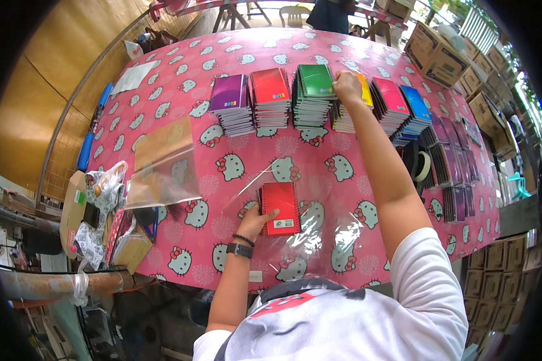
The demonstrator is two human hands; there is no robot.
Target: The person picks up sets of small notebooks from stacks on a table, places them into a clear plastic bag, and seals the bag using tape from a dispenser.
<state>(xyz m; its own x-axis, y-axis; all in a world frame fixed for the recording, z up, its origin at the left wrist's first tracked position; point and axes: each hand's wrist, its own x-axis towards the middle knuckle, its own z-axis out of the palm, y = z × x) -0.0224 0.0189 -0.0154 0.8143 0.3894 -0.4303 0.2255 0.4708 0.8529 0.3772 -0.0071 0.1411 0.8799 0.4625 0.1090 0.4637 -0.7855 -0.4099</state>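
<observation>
My left hand [254, 222] is closed on a red spiral notebook [280, 207], thumb on its cover near a small white label. Beneath the notebook lies clear plastic film [325, 240]. My right arm reaches to the far row of notebook stacks. There my right hand [348, 88] is closed at the right edge of the top green notebook [315, 79], which sits slightly askew on its stack. The same hand partly covers the yellow notebooks [364, 90]; its fingertips are mostly hidden. Purple [227, 93] and red notebooks [271, 85] are stacked left of the green ones.
Pink [391, 96] and blue stacks [414, 103] stand right of the yellow. Further right are dark purple notebooks [454, 156] and a tape roll [423, 165]. Clear plastic sheets [165, 162] and a cluttered box [129, 249] lie left. Cardboard boxes [436, 54] sit at the far right corner.
</observation>
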